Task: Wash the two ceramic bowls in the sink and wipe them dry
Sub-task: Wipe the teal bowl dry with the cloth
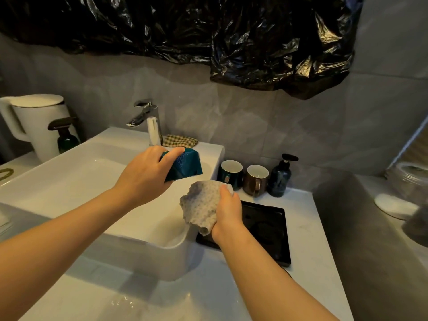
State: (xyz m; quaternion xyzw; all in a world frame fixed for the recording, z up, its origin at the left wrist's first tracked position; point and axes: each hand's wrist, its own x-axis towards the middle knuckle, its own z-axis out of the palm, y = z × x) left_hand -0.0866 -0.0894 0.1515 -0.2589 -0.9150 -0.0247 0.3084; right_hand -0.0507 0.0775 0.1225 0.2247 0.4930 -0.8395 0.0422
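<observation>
Jug [34, 121]: white, lidded, at the far left behind the sink.
Green bottle [67, 140]: dark pump top, just in front of the jug.
Sink [69, 188]: white basin, set on the counter [308, 228] in front of you.
Tap [148, 117]: chrome, at the back rim of the sink.
Checked cloth [180, 141]: bunched on the rim just right of the tap.
Left hand [146, 177]: you grip the bowl, a finger curled over its top edge; the other fingers are hidden behind it.
Bowl [185, 166]: teal, faceted, wet with drops, tilted with its outer wall towards you, held in the air over the right part of the sink.
Cloth [200, 205]: pale, dimpled, crumpled, just below and right of the bowl; whether they touch you cannot tell.
Right hand [228, 212]: your fingers are closed round the cloth, holding it above the sink's right edge.
Tray [266, 228]: black, flat on the counter beside the sink, partly under your right hand.
Mugs: a teal mug [231, 173] and a brown mug [257, 179] side by side behind the tray.
Soap bottle [280, 177]: dark blue, black pump, just right of the brown mug.
</observation>
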